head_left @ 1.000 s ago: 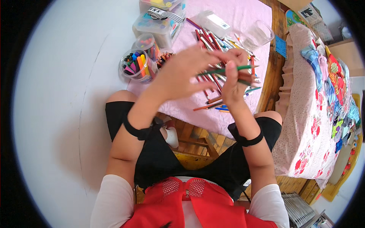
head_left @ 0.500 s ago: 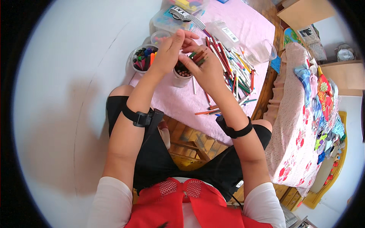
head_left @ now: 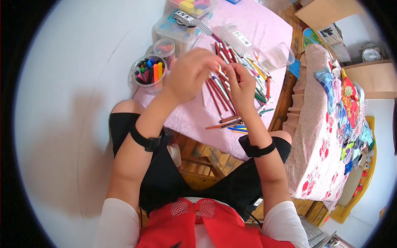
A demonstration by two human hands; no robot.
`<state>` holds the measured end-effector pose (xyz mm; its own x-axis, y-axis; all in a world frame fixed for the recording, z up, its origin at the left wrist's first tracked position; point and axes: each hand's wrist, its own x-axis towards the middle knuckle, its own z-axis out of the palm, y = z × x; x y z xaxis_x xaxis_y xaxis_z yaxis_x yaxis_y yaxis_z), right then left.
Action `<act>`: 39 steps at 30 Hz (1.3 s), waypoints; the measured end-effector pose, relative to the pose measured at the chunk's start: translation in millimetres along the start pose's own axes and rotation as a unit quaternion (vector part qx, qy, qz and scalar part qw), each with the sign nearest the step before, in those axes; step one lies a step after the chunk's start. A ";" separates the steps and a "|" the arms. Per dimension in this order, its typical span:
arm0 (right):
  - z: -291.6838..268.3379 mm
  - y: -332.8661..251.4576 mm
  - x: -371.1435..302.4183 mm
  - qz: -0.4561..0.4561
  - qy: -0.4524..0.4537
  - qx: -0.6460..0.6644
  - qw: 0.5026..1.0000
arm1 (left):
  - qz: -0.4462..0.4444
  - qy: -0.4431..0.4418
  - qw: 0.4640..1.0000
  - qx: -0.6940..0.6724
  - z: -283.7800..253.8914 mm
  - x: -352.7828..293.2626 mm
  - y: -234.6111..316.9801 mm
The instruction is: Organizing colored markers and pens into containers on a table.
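Note:
My left hand (head_left: 192, 76) is smeared by motion over the near left side of the pile, its fingers reaching toward my right fingertips. Whether it holds anything does not show. My right hand (head_left: 244, 87) is closed above the middle of the pile, thumb against the bent fingers; what lies in it, if anything, is hidden. Beneath both hands a loose heap of colored pencils and white-barreled markers (head_left: 219, 96) spreads over the pink cloth. The cup of pencils seen earlier is out of sight, perhaps behind my left hand.
Left of my hands stand a clear tub of markers (head_left: 150, 73) and a small lidded cup (head_left: 164, 46). Behind them are stacked clear boxes (head_left: 175, 31) and a fork-like striped item (head_left: 200, 25). A clear plastic cup (head_left: 282, 56) lies far right, near the table's edge.
My right hand has shifted right, off the pencil cup, and over the pile. My left hand has swung lower and the cup has gone from view.

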<state>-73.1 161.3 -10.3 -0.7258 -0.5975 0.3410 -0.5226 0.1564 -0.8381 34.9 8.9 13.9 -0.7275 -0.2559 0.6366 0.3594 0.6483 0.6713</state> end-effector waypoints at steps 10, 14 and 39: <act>-14.9 100.9 17.6 -0.052 -0.053 -0.133 0.988 | -0.017 -0.176 0.974 0.140 90.8 -46.8 12.0; 11.0 110.1 20.7 -0.111 -0.073 -0.245 0.960 | -0.118 -0.207 0.930 0.279 101.6 -73.0 -30.2; 81.8 110.3 81.9 0.029 -0.206 -0.424 0.881 | -0.114 -0.313 0.872 0.358 114.1 -94.6 -36.2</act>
<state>-153.6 65.3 -109.6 -0.6292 -0.7770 -0.0217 -0.7636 0.6231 -0.1695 24.0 91.5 -113.9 -0.9895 -0.1403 0.0350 -0.1305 0.9707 0.2017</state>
